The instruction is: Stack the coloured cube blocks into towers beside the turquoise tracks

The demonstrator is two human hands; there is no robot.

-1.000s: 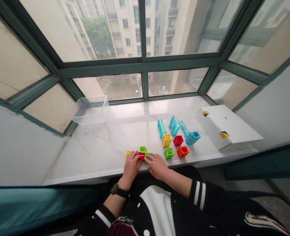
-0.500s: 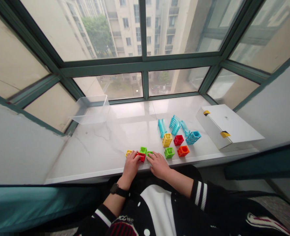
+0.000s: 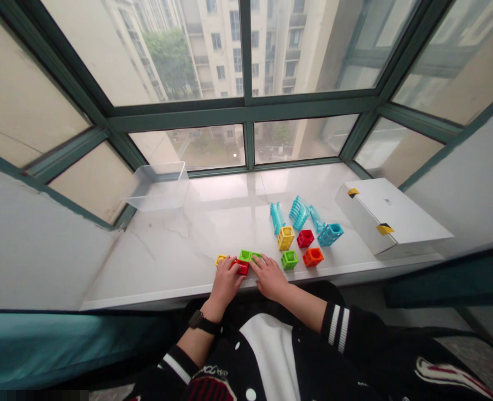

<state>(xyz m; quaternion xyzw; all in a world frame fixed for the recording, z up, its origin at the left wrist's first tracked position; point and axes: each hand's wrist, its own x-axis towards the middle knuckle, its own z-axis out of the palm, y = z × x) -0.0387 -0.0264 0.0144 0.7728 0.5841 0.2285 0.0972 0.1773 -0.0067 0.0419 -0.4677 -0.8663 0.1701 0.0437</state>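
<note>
A small cluster of joined hollow cubes lies near the sill's front edge: a red cube (image 3: 242, 267), a green cube (image 3: 245, 255) and a yellow cube (image 3: 220, 259). My left hand (image 3: 226, 281) rests on the cluster's left side, fingers curled onto the red and yellow cubes. My right hand (image 3: 269, 275) touches the right side, its fingertips on a second green cube (image 3: 255, 256). To the right stand loose cubes: yellow (image 3: 285, 238), red (image 3: 305, 238), green (image 3: 289, 259), orange (image 3: 312, 257), and a blue one (image 3: 330, 233).
Light-blue curved track pieces (image 3: 299, 212) lie behind the loose cubes. A white box (image 3: 390, 223) sits at the right end of the marble sill (image 3: 167, 245). A clear plastic tub (image 3: 158, 186) stands at the back left by the window.
Both hands stayed on the cube cluster. My right fingers slid a little further onto the green cube. The camera shifted slightly.
</note>
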